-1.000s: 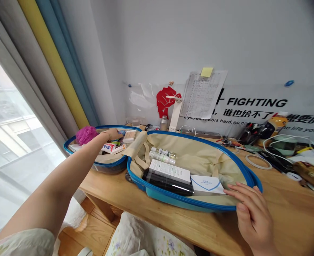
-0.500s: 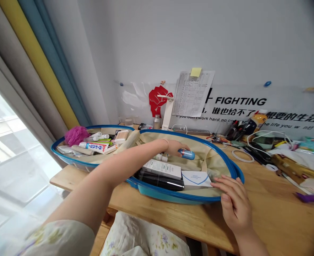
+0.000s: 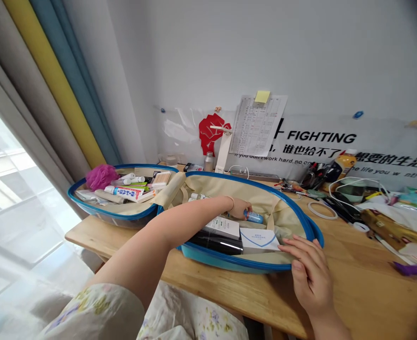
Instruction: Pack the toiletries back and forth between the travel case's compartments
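Observation:
My left hand [image 3: 240, 208] reaches into the right half of an open blue-rimmed suitcase [image 3: 229, 263] with beige lining. Its fingers are closed round a small blue bottle [image 3: 254, 216], held low at the lining. In front of that hand lie a long white box [image 3: 228, 225], a glossy black box [image 3: 215, 242] and a white box with blue lines [image 3: 260, 239]. At the suitcase's front right corner, my right hand [image 3: 311, 274] rests over the rim with fingers stretched out, the tips close to the blue-lined box.
The suitcase's left half holds a pink bath puff [image 3: 101, 177], a toothpaste tube [image 3: 123, 192] and a box of cotton swabs [image 3: 161, 180]. A desk lamp [image 3: 223, 151] stands behind. On the wooden table [image 3: 364, 283], a white ring [image 3: 322, 210], cables and a drink bottle [image 3: 343, 165] sit at the right.
My left hand has moved slightly right and lower with the blue bottle, down into the suitcase. My right hand stays at the rim. The view has shifted slightly.

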Action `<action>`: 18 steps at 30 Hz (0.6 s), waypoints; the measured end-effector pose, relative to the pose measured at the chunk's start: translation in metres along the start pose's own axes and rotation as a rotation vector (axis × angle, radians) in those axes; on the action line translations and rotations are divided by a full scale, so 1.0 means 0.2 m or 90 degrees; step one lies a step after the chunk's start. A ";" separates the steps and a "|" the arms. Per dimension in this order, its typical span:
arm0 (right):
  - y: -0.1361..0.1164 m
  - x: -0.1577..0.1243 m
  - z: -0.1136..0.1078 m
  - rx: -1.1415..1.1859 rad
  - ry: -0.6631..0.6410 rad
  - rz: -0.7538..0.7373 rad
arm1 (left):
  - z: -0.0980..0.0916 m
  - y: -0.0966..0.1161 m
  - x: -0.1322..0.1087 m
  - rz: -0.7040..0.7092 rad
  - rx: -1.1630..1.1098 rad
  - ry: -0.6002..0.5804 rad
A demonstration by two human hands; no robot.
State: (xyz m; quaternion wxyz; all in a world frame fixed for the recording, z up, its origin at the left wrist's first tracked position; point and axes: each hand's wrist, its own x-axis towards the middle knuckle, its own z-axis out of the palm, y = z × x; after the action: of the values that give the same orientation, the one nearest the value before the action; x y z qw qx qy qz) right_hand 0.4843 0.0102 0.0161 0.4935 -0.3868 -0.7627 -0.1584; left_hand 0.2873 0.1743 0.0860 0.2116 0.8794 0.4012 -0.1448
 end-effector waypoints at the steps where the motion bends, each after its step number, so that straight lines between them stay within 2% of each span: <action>1: 0.00 0.00 0.00 0.000 -0.001 -0.002 | 0.00 0.01 -0.01 -0.001 0.001 -0.003; 6: 0.02 0.00 0.00 -0.010 -0.012 -0.019 | -0.04 0.03 -0.05 -0.017 0.012 0.016; 8: 0.03 -0.01 0.01 -0.013 -0.011 -0.027 | -0.10 0.00 -0.10 -0.020 0.024 0.061; 10: 0.03 -0.01 0.00 -0.016 -0.011 -0.029 | -0.18 -0.08 -0.20 -0.017 0.035 0.130; 12: 0.03 -0.01 0.00 -0.019 -0.012 -0.029 | -0.25 -0.20 -0.37 -0.026 0.044 0.210; 14: 0.03 -0.01 0.00 -0.021 -0.015 -0.029 | -0.30 -0.37 -0.59 -0.091 0.053 0.288; 16: 0.03 -0.01 0.00 -0.021 -0.016 -0.026 | -0.30 -0.58 -0.83 -0.209 0.062 0.344; 18: 0.03 0.00 0.00 -0.022 -0.012 -0.027 | -0.25 -0.79 -1.07 -0.360 0.065 0.367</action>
State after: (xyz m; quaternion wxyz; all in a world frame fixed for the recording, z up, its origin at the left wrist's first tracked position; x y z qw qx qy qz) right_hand 0.4885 0.0140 0.0147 0.4758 -0.3805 -0.7727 -0.1783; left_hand 0.0344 0.1533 0.1795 -0.0021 0.7482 0.6625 0.0355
